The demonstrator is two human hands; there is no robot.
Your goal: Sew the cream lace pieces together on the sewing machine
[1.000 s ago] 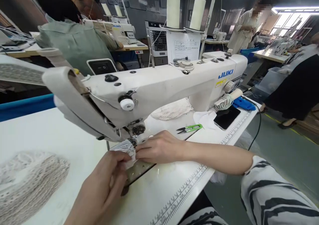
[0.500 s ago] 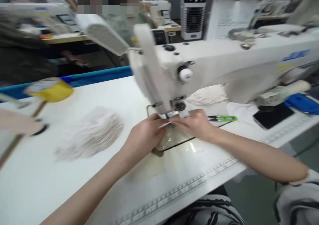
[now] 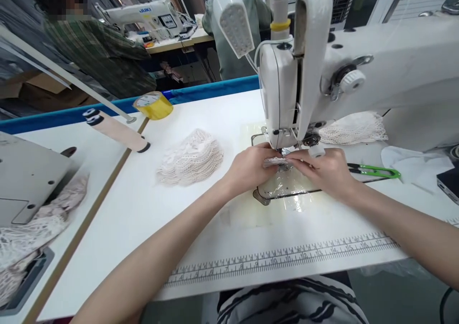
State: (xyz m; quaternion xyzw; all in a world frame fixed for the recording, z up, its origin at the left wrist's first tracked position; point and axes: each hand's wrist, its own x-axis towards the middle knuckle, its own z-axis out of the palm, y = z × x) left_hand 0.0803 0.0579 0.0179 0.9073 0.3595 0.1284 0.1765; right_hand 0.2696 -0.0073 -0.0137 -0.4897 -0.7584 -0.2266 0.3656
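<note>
At the needle of a white sewing machine [image 3: 281, 87], my left hand [image 3: 251, 168] pinches a small piece of white lace fabric [image 3: 274, 161] from the left. My right hand [image 3: 328, 171] is closed on the same piece from the right, its fingertips close to the presser foot. The fingers partly hide the fabric. Green-handled thread snips [image 3: 380, 171] lie just right of my right hand. A fanned stack of lace pieces [image 3: 193, 159] rests on the table left of my left hand. Behind the needle area lies another lace pile [image 3: 355, 129].
A ruler strip [image 3: 276, 261] runs along the table's front edge. Yellow tape [image 3: 154, 106] and a pink thread cone [image 3: 116, 132] sit at left, near another machine [image 3: 28, 180] with lace beside it. Two people are beyond the blue edge [image 3: 215, 89].
My view has swung left, so the machine and both hands appear farther right and the picture is sharper. Both hands stay at the needle with the lace fabric.
</note>
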